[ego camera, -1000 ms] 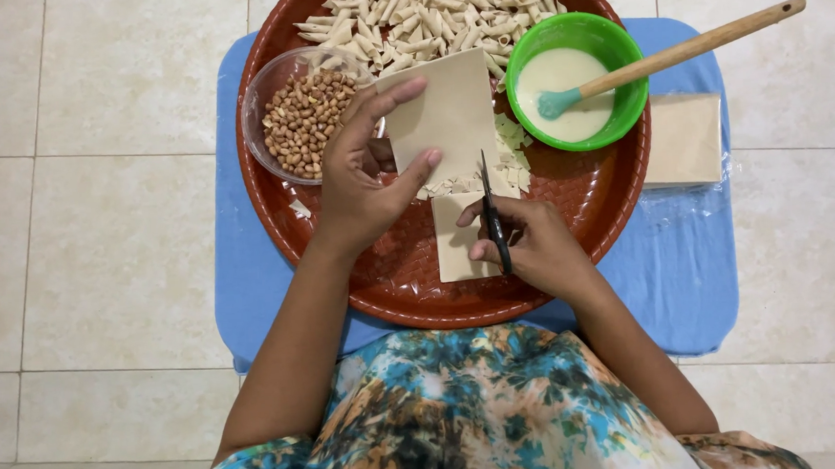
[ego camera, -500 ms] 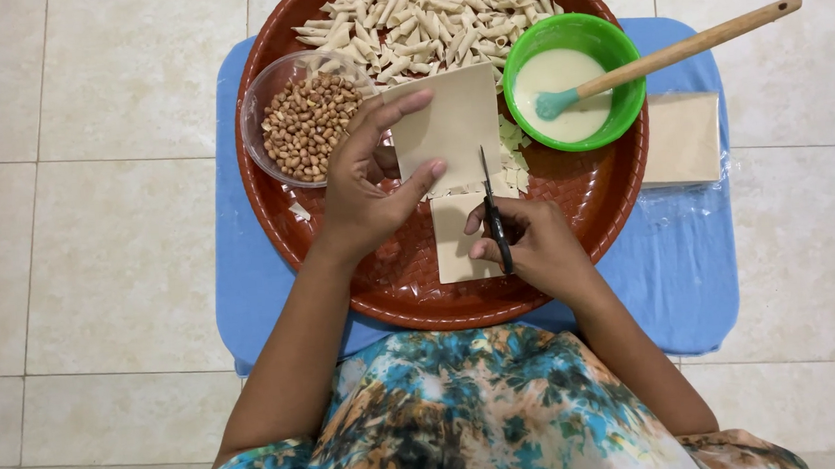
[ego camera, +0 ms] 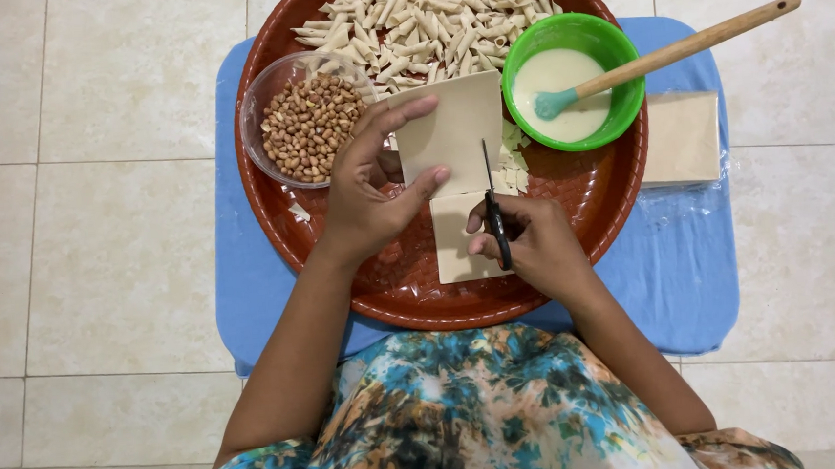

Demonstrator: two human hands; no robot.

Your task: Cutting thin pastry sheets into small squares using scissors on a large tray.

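Home floor: tiles (ego camera: 94,237), food tray (ego camera: 611,201)

Bright, even, soft overhead light; faint shadows just beneath the fingers (ego camera: 412,181); mild sheen on floor tiles (ego camera: 115,256); sharp throughout, no blur.

A clear plastic packet of square beige pastry sheets (ego camera: 682,138) is lying at the right edge of the blue mat (ego camera: 685,275), just beside the tray (ego camera: 412,294).

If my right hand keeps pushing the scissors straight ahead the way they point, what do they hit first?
The right hand aims the scissors up the tray; first come the pastry scraps, then probably the green bowl, though height is unclear.
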